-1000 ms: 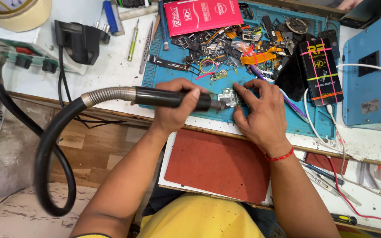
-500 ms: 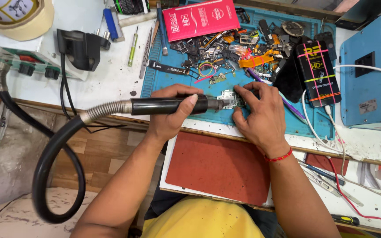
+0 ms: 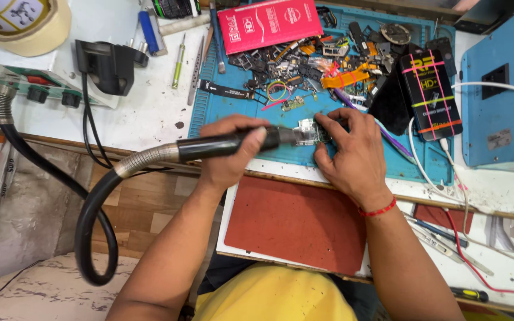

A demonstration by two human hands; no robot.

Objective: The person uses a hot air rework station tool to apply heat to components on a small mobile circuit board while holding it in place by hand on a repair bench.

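Head view: left hand point(image 3: 230, 156) grips ribbed-hosed black wand point(image 3: 221, 144), right hand point(image 3: 352, 151) pinches small circuit board point(image 3: 309, 132)

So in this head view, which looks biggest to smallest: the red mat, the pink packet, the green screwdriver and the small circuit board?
Largest to smallest:
1. red mat
2. pink packet
3. green screwdriver
4. small circuit board, though the right hand partly covers it, so this last place is unsure.

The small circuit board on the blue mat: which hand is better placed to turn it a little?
Probably the right hand: its fingers already rest on the circuit board, while the left hand grips the hot-air handpiece.
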